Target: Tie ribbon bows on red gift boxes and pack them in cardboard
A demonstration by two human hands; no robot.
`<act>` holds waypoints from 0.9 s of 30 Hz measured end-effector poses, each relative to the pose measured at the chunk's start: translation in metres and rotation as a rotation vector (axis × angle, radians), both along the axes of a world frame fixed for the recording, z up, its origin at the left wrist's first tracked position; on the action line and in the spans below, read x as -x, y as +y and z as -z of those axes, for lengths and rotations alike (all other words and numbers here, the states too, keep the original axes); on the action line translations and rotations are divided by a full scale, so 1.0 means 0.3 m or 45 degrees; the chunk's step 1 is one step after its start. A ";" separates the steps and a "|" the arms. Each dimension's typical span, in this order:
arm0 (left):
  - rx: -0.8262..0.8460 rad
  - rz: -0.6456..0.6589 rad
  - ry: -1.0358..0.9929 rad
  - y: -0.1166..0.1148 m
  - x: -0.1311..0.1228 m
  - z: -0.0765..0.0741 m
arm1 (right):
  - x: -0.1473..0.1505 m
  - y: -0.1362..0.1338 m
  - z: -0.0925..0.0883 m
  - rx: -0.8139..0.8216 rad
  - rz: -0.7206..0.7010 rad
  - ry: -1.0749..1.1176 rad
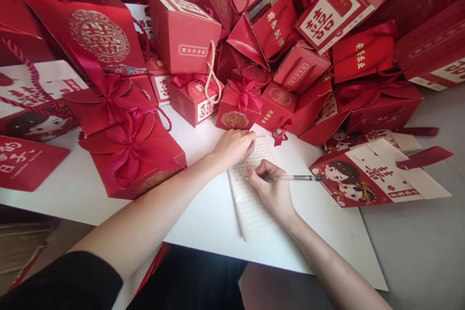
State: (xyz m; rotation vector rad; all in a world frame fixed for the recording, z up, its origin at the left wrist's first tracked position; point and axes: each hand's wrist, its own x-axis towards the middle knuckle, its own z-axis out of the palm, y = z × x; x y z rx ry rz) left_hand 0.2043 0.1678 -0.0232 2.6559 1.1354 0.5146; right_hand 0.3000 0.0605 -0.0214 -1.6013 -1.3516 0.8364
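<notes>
A lined notepad [249, 203] lies on the white table [327, 232], its upper lines covered in handwriting and its lower lines blank. My right hand [272, 191] rests on the pad, its fingers closed around a black and clear pen [294, 178]. The pen's back end points right; its tip is hidden by the fingers. Across the pad's upper left part lies my left hand [234, 147], fingers curled and pressed together on the paper. Whether anything is under those fingers is hidden. Just beyond it stands a small red box [236, 116] with a ribbon bow.
Red gift boxes with cords and ribbons are piled along the far side. A large bowed box [145, 155] stands beside my left forearm. At the right, a box with cartoon faces [363, 174] lies near the table's edge.
</notes>
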 end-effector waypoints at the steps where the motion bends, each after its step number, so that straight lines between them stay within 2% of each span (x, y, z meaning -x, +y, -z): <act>1: -0.002 0.000 -0.006 0.000 0.000 0.002 | 0.000 -0.001 0.002 0.016 -0.010 -0.026; 11: 0.000 0.018 -0.055 0.005 0.003 0.017 | -0.006 0.002 0.002 0.041 -0.005 -0.130; 27: 0.046 0.028 -0.039 0.001 0.005 0.003 | -0.001 -0.002 -0.002 0.011 0.025 -0.174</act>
